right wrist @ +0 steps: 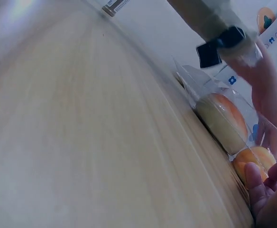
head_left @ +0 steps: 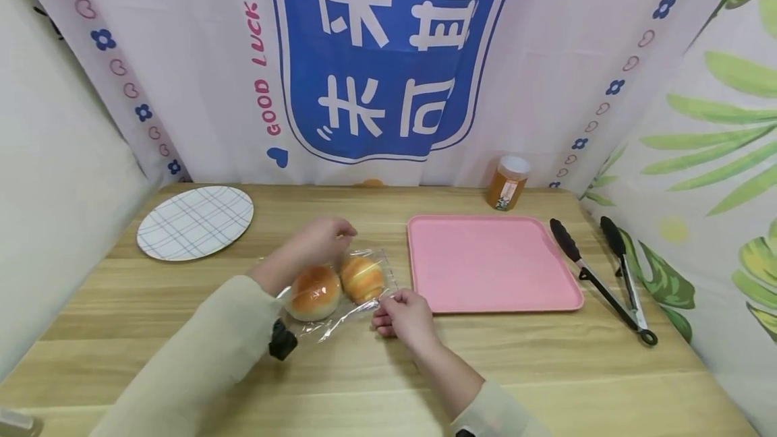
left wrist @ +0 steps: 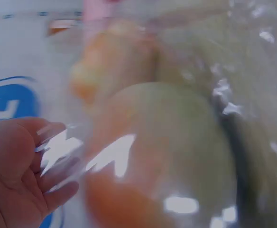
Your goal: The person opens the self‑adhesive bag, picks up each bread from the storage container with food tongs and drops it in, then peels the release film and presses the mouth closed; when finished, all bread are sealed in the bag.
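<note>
A clear plastic bag lies on the table with two bread buns inside. One is a smooth, round bun, brown on top; the other is a yellow bun with lighter stripes. My right hand pinches the near right part of the bag between thumb and fingers, beside the striped bun. My left hand reaches across to the bag's far side, its fingers loosely bent. In the left wrist view, shiny film passes in front of the left fingers, and both buns look blurred.
A pink tray sits right of the bag, with black-tipped tongs spread beside it. Behind the tray stands a jar of amber contents. A checked plate lies at the back left. A printed curtain closes off the back.
</note>
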`<action>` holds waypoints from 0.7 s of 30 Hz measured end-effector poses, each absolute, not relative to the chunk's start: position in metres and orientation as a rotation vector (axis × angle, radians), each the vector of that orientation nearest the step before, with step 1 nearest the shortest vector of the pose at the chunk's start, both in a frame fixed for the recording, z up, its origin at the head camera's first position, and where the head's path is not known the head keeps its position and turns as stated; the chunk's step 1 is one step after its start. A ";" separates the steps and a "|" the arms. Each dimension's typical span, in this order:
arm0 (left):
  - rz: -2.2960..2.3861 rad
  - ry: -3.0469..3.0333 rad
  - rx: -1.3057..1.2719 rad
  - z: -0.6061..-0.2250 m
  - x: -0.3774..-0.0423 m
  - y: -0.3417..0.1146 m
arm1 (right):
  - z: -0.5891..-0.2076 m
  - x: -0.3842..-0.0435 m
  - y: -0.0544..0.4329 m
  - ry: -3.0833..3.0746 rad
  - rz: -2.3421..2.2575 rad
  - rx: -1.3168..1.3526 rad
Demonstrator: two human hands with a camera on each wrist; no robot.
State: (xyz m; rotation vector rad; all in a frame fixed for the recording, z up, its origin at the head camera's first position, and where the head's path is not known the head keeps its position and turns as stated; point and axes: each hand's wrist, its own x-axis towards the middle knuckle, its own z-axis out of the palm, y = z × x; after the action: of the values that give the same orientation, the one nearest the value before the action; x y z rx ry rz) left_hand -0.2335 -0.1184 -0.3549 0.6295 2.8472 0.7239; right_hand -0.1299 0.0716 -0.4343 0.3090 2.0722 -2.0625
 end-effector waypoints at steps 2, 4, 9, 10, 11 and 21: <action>0.640 2.804 0.636 -0.368 -0.245 -0.105 | -0.435 -0.130 0.072 2.077 -2.057 0.305; 0.602 2.783 0.599 -0.379 -0.253 -0.096 | -0.435 -0.131 0.073 2.081 -2.052 0.300; 0.677 2.778 0.526 -0.391 -0.260 -0.087 | -0.434 -0.133 0.071 2.082 -2.070 0.306; 0.689 2.782 0.526 -0.392 -0.260 -0.087 | -0.434 -0.133 0.070 2.081 -2.076 0.305; 0.697 2.783 0.532 -0.392 -0.260 -0.087 | -0.433 -0.133 0.070 2.081 -2.080 0.305; 0.986 2.762 0.451 -0.385 -0.252 -0.104 | -0.423 -0.138 0.082 2.243 -2.129 0.216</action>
State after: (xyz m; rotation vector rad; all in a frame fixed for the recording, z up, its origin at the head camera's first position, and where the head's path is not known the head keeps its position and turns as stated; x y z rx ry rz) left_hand -0.2519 -0.1037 -0.3853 0.4511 2.7615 0.9861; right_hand -0.1375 0.0816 -0.4225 0.2155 2.2432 -2.1293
